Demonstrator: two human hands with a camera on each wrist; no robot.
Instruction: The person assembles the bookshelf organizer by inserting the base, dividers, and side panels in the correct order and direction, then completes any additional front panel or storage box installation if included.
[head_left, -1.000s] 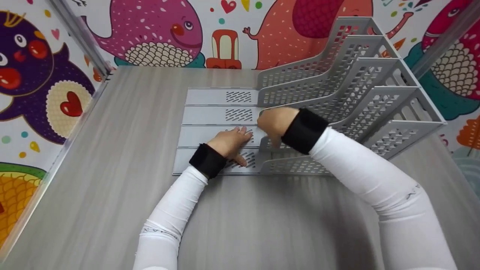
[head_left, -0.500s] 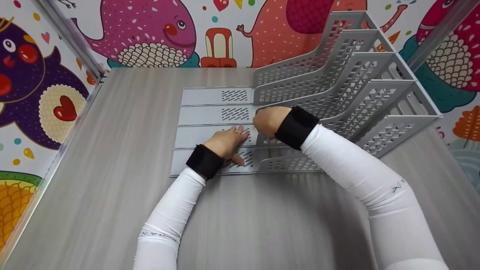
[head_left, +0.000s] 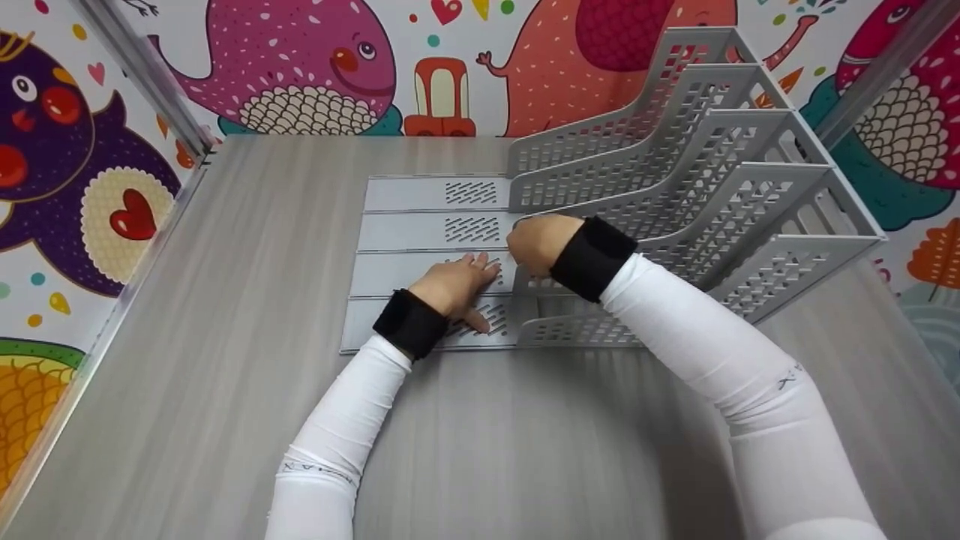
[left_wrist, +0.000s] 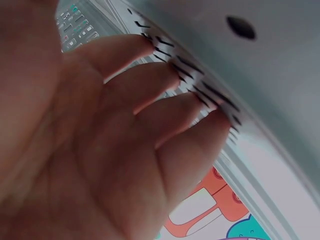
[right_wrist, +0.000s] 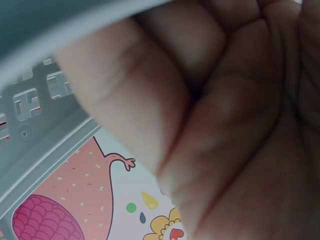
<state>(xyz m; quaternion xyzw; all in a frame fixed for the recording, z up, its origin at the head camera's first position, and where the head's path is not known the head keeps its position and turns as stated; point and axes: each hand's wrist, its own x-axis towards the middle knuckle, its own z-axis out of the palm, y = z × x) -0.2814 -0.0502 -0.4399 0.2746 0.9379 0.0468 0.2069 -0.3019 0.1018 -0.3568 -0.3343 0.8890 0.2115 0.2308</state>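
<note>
A grey plastic file rack point(head_left: 705, 202) with several perforated dividers stands at the right in the head view, flat slatted panels point(head_left: 405, 232) extending from its left side. The left hand point(head_left: 451, 289) lies on the lower panels with fingers spread; in the left wrist view its fingertips point(left_wrist: 220, 117) touch the slotted surface. At the front end of a middle divider, the right hand point(head_left: 541, 244) has its fingers curled round the edge. Part of that divider crosses the top of the right wrist view, above the hand point(right_wrist: 200, 110); its fingertips are hidden.
The rack and panels rest on a grey wood-grain table point(head_left: 480, 442). Behind it rises a wall with cartoon animals point(head_left: 307, 52), and another patterned wall point(head_left: 45, 142) stands at the left. Metal posts point(head_left: 142, 71) mark the back corners.
Since a second ago the right hand has come down slightly onto the divider edge and its fingers have closed in. The left hand stays on the panels. The head view has shifted a little.
</note>
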